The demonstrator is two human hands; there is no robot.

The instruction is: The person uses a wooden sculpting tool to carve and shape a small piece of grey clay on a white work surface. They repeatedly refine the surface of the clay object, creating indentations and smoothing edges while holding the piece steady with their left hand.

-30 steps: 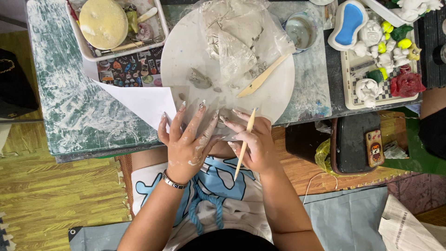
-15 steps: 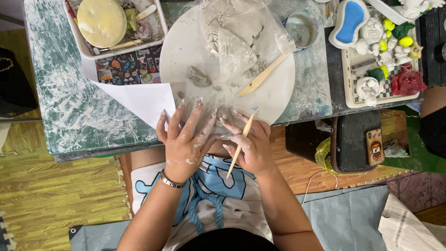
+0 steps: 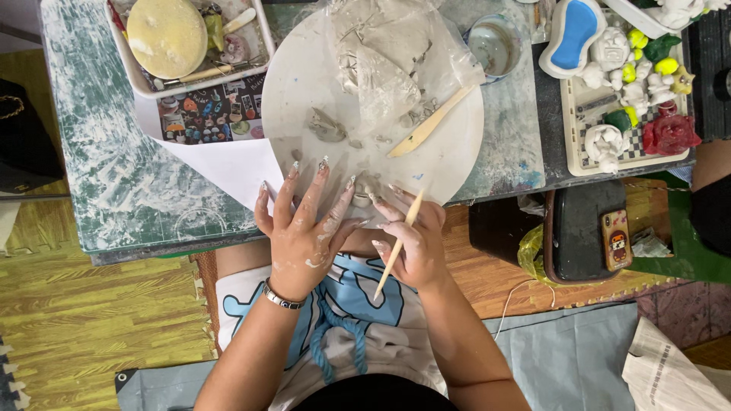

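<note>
Seen from the head view: left hand (image 3: 304, 228) spread flat, fingers fanned wide and tips resting on the near edge of the round white board (image 3: 304, 68), smeared with grey clay. Right hand (image 3: 411, 243) just beside it, closed around a thin wooden stick (image 3: 397, 243), gripped mid-shaft between thumb and fingers. Stick's long axis running diagonally, upper end toward the board, lower end toward the body. Between the two hands, at the board's near rim, a small lump of grey clay (image 3: 364, 186), touched by fingertips of both hands and partly hidden by them; exact shape hard to tell. Lump lying just ahead of both hands, slightly nearer the right hand's fingertips, with the stick's upper tip just to its right. Farther up the board, a flat wooden modelling tool (image 3: 430, 122) lying slantwise, well apart from both hands, beside crumpled clear plastic (image 3: 388, 61) over more clay. Small clay scraps (image 3: 327, 125) left of centre. Board resting on a mottled green desk (image 3: 114, 175); tray of painted figurines (image 3: 632, 84) at far right.
</note>
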